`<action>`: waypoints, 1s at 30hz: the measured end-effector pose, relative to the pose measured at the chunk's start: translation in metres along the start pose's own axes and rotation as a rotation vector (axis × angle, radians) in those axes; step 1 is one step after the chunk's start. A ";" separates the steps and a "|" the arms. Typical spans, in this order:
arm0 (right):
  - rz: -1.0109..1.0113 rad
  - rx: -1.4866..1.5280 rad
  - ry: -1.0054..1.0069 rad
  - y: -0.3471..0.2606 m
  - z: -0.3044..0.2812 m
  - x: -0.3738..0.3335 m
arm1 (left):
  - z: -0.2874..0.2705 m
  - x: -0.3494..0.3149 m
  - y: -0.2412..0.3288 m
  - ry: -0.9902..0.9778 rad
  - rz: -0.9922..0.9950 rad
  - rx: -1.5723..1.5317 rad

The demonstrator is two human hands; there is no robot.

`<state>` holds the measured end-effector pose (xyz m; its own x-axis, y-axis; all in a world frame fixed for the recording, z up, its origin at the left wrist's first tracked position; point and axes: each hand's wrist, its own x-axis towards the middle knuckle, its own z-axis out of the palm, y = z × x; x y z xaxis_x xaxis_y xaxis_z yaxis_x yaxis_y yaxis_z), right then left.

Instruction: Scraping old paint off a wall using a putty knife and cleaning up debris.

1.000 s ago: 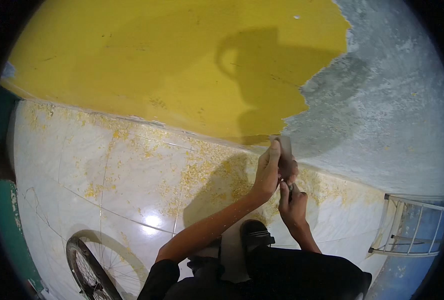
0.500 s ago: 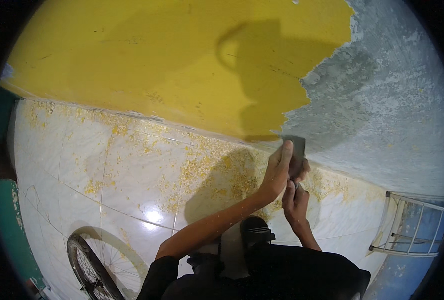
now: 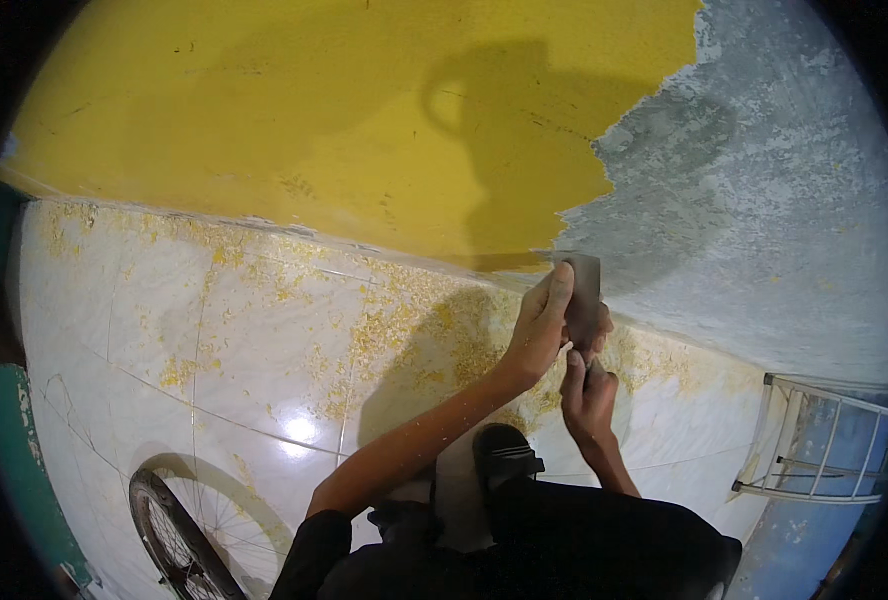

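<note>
A flat grey metal scraper [image 3: 585, 285] has its top edge at the lower part of the wall, by the ragged border between yellow paint [image 3: 344, 120] and bare grey plaster [image 3: 754, 200]. My left hand [image 3: 541, 325] grips the blade, its thumb on the near face and fingertips showing past the far side. Just below, my right hand [image 3: 590, 398] is closed around the scraper's handle, which is mostly hidden by the fingers.
Yellow paint flakes [image 3: 394, 325] litter the pale tiled floor [image 3: 264, 375] along the wall. A bicycle wheel [image 3: 174, 535] is at lower left. At right is a white metal rack [image 3: 834, 440] against a blue surface. My sandalled foot [image 3: 504, 452] is below my hands.
The view has shifted slightly. The scraper has tilted a little, with more of its flat face showing. Both hands keep their hold, and the paint border looks much the same.
</note>
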<state>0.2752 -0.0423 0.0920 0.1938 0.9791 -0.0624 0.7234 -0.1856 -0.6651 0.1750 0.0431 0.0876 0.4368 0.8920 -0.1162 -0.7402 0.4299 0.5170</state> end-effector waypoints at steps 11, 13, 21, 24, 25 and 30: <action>-0.042 -0.024 0.001 -0.001 -0.004 0.001 | 0.002 0.000 -0.003 0.073 -0.076 -0.071; -0.178 0.010 0.047 -0.007 -0.003 0.003 | 0.002 -0.002 -0.006 0.068 -0.094 -0.071; -0.005 0.024 -0.053 -0.002 0.000 -0.004 | -0.013 -0.004 0.000 0.017 -0.083 -0.041; 0.149 0.086 -0.123 0.013 0.008 -0.020 | -0.018 -0.013 -0.008 0.056 -0.157 -0.022; 0.186 0.175 -0.132 0.015 0.012 -0.028 | -0.015 -0.018 -0.004 -0.002 -0.143 0.043; 0.207 0.446 -0.090 0.004 0.024 -0.021 | -0.009 -0.010 0.002 -0.028 -0.060 0.025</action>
<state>0.2578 -0.0618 0.0726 0.2317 0.9323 -0.2776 0.3182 -0.3423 -0.8841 0.1642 0.0362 0.0825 0.4944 0.8603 -0.1240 -0.6994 0.4785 0.5309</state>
